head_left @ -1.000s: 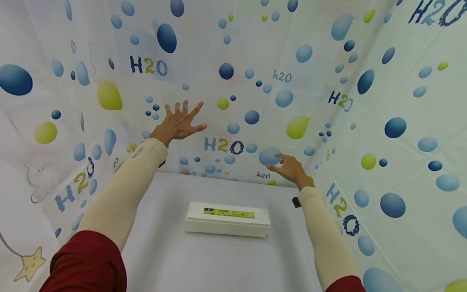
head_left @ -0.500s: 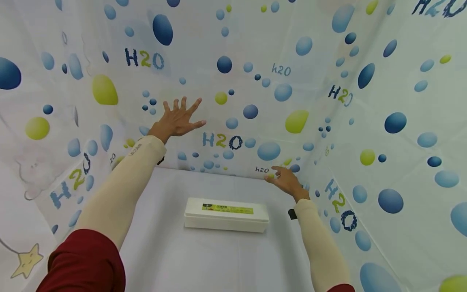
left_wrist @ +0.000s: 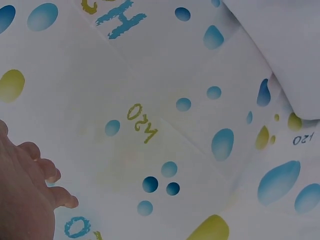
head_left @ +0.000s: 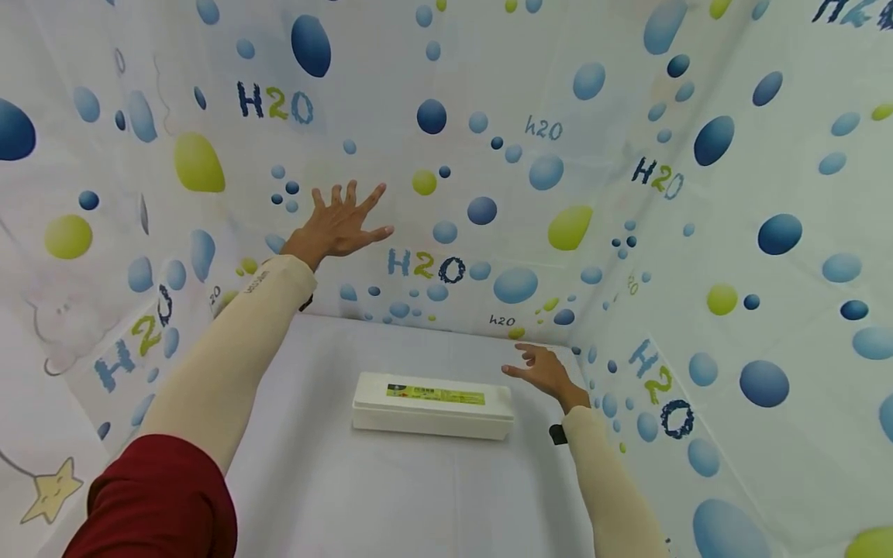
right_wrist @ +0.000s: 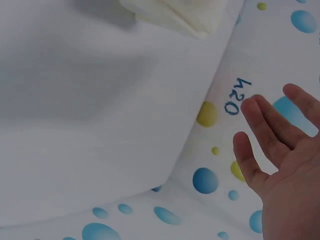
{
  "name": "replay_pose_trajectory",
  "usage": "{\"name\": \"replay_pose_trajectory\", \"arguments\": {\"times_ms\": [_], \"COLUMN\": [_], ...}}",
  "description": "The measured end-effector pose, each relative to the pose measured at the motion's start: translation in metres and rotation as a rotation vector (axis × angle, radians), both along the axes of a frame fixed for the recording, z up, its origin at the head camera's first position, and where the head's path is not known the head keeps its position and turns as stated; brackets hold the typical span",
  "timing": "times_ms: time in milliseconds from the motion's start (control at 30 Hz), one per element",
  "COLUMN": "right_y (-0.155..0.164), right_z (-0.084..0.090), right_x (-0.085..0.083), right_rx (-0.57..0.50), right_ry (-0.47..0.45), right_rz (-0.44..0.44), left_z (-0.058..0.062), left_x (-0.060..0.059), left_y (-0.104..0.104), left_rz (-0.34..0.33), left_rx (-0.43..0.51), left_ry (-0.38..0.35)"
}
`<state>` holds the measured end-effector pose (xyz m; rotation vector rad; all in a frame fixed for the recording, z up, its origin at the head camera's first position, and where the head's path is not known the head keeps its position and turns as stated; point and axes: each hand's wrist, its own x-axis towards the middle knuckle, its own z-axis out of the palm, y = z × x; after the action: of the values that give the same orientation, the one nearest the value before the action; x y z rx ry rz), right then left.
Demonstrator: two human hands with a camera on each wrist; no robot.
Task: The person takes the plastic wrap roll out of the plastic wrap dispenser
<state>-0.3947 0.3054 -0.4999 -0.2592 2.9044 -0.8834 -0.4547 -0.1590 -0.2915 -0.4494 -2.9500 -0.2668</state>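
A long white lidded box (head_left: 432, 422) with a green and yellow label (head_left: 436, 394) on its lid lies on the white table. My left hand (head_left: 339, 222) is raised beyond and above the box at the left, fingers spread, holding nothing. In the left wrist view the same hand (left_wrist: 25, 190) shows at the lower left edge against the printed sheet. Just past the box's right end hovers my right hand (head_left: 547, 373), empty, thumb and fingers apart and slightly bent. The right wrist view has this hand (right_wrist: 295, 170) at the right, with its fingers extended.
Printed sheets with blue and green drops and "H2O" lettering form the back wall (head_left: 488, 178) and right wall (head_left: 823, 310). The white table (head_left: 377, 496) meets the back wall behind the box. A cream-white shape (right_wrist: 185, 15) shows at the top of the right wrist view.
My right hand has come down from in front of the back wall to near the box's right end. The left hand stays spread in nearly the same place. The view has tilted slightly.
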Motion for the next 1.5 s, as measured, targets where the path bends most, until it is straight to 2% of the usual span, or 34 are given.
{"name": "replay_pose_trajectory", "arguments": {"times_ms": [267, 500, 733, 933, 1200, 1500], "right_y": [0.008, 0.009, 0.004, -0.001, -0.007, -0.007], "right_z": [-0.036, -0.061, -0.083, -0.095, -0.1, -0.107], "right_x": [0.007, 0.018, 0.023, 0.022, 0.023, 0.027], "right_rx": [-0.062, -0.087, -0.154, -0.22, -0.258, -0.256], "right_ry": [-0.122, -0.18, -0.134, -0.106, -0.092, -0.098], "right_rz": [0.107, 0.059, 0.027, -0.003, -0.002, 0.001], "left_z": [-0.01, -0.016, -0.017, -0.025, -0.048, -0.096], "left_x": [-0.001, -0.007, -0.005, -0.003, -0.002, 0.009], "left_y": [0.005, 0.008, 0.004, 0.003, 0.0, 0.017], "left_rz": [-0.021, -0.025, -0.025, -0.015, -0.032, -0.131], "left_rx": [0.002, -0.002, -0.005, 0.013, 0.052, 0.028], "left_ry": [-0.005, -0.018, -0.01, -0.028, -0.054, 0.063]}}
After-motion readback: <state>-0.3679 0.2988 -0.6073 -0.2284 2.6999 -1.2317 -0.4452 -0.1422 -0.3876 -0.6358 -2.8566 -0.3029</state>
